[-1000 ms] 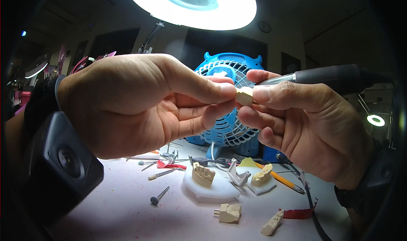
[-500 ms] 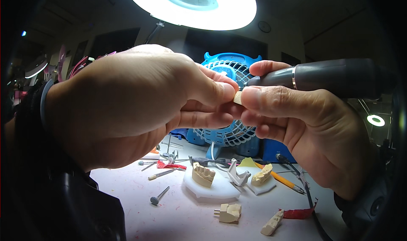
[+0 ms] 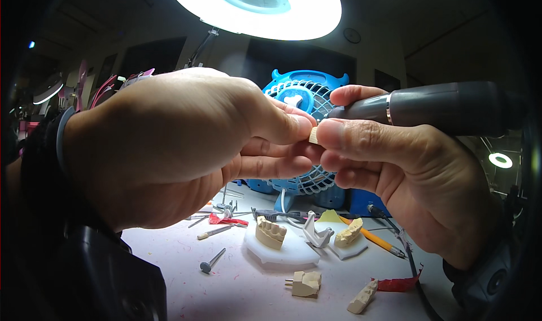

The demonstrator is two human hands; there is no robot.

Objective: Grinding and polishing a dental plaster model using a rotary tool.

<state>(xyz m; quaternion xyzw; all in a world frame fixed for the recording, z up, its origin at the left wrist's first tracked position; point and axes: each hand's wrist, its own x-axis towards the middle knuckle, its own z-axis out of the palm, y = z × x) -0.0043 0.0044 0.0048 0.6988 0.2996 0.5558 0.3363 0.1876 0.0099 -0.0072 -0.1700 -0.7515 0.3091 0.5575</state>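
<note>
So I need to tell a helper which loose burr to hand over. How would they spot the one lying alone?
Start at the blue fan, then drop to the white round base carrying a tooth model. Left of it on the pale bench lies a small mounted burr: a thin metal shank with a dark round head, apart from the tool cluster behind.

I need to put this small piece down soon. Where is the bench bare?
Bare bench lies in front, between the loose metal bur and the small tooth cast. It is crowded farther back: the white base with its tooth model, the pencil and the blue fan.
</note>
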